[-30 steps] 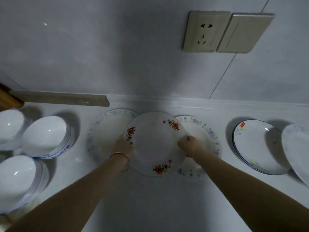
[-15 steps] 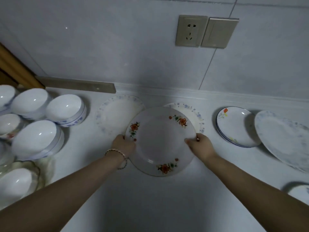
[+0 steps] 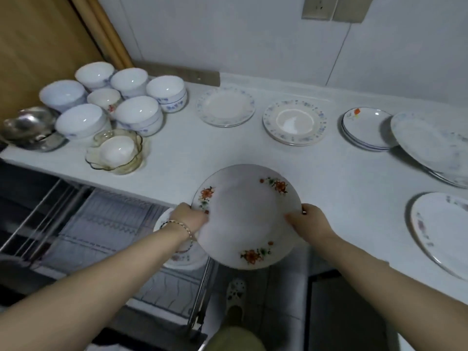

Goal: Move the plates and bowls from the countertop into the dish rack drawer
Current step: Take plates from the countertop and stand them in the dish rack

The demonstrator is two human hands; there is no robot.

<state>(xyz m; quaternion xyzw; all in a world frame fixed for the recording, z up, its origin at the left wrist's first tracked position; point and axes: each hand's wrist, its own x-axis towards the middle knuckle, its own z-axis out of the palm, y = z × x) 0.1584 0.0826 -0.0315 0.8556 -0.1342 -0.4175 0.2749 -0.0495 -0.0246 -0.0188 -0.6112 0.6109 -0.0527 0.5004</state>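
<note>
Two hands, one plate: left hand (image 3: 188, 219) grips the left rim of the orange-flower plate (image 3: 247, 216), right hand (image 3: 307, 221) grips the right rim. The plate is in the air, slightly tilted, over the countertop's front edge and the right end of the open dish rack drawer (image 3: 106, 224). Under the left wrist a white patterned plate (image 3: 177, 258) sits in the drawer, partly hidden. Lower down, a foot in a white clog (image 3: 235, 292) on the floor tiles. On the countertop (image 3: 253, 153), left side: a glass bowl (image 3: 131, 160) with a small white bowl inside, a steel bowl (image 3: 30, 127) at the far left, and a cluster of white bowls (image 3: 138, 112) behind, some stacked. Mid-counter: two blue-speckled plate stacks (image 3: 225, 107) side by side, apart. Right side: a red-flower plate stack (image 3: 367, 129), a large pale plate (image 3: 430, 145) overlapping its edge, and an oval plate (image 3: 443, 231) nearer the front. A wall socket (image 3: 319, 6) is at the top edge.
</note>
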